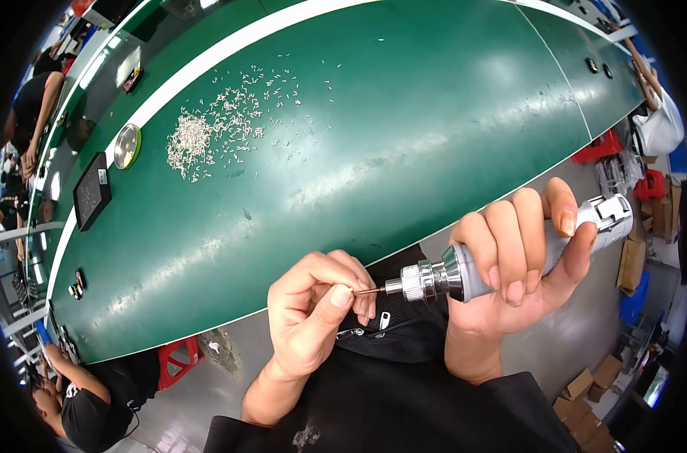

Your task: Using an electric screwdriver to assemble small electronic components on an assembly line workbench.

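In my right hand (513, 257) lies a silver-grey electric screwdriver (475, 268), held nearly level with its tip toward the left. A thin copper-coloured bit (368, 291) sticks out of its metal nose. The thumb and fingers of my left hand (317, 302) pinch the free end of that bit. Whether something small sits between those fingertips is hidden. Both hands are above my lap, just off the near edge of the green table (404, 174). Farther off on the table lies a spread heap of small whitish pin-like pieces (192, 140).
Left of the heap stand a round shallow dish (127, 146) and a black tray (92, 192). A small dark part (77, 284) lies near the table's left end, two more dark rings (596, 66) at the far right. Co-workers sit at the left; cardboard boxes (585, 408) stand at lower right.
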Available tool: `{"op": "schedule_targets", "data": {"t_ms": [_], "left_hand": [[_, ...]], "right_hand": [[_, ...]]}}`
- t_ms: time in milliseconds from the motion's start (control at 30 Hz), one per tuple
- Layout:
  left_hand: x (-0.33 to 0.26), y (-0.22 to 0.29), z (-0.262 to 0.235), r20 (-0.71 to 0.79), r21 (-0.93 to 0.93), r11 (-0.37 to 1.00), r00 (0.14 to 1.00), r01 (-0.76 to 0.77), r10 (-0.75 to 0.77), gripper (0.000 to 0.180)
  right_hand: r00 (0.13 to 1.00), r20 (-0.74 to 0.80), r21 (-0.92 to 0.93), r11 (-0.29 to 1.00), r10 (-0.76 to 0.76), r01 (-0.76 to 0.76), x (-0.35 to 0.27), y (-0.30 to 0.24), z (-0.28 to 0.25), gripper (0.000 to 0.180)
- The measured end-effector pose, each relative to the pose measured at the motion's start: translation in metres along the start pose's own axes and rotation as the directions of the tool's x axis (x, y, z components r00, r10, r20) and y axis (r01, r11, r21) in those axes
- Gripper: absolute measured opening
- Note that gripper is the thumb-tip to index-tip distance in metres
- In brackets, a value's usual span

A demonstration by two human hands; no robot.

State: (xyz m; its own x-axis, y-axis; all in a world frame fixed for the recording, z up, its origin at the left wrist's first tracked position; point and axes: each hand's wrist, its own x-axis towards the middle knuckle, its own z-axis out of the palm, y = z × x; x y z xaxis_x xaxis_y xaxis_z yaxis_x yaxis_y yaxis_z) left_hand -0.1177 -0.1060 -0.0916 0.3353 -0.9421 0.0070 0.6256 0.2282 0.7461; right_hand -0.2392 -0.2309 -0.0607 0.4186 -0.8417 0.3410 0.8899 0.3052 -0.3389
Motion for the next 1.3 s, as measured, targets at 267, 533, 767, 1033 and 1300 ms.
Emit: {"op": "schedule_targets", "data": {"t_ms": [267,533,767,1033,1300], "left_hand": [[0.0,-0.003,0.0,0.066,0.035,0.999,0.997,-0.029,0.026,0.015],[0.006,0.006,-0.005,0.104,0.532,0.832,0.987,-0.158,0.121,0.002],[0.023,0.006,-0.006,0.255,0.795,0.525,0.953,-0.303,0.163,0.008],[0.043,0.099,-0.061,-0.123,0.957,0.29,0.914,0.006,0.387,0.027],[0.176,0.225,-0.227,-0.126,0.835,-0.394,0.83,0.385,0.544,0.045]], "right_hand": [[0.999,-0.038,0.017,1.0,-0.013,0.014,-0.003,-0.003,0.006,0.025],[0.999,0.036,-0.072,0.997,0.039,-0.036,0.0,-0.007,-0.001,0.024],[0.996,-0.064,-0.1,0.993,0.055,-0.061,0.006,-0.002,-0.02,0.022],[0.947,-0.318,0.028,0.999,0.044,-0.037,0.014,0.008,-0.027,0.017],[0.94,-0.323,0.056,0.994,0.108,-0.095,0.01,0.017,-0.047,0.013]]}}
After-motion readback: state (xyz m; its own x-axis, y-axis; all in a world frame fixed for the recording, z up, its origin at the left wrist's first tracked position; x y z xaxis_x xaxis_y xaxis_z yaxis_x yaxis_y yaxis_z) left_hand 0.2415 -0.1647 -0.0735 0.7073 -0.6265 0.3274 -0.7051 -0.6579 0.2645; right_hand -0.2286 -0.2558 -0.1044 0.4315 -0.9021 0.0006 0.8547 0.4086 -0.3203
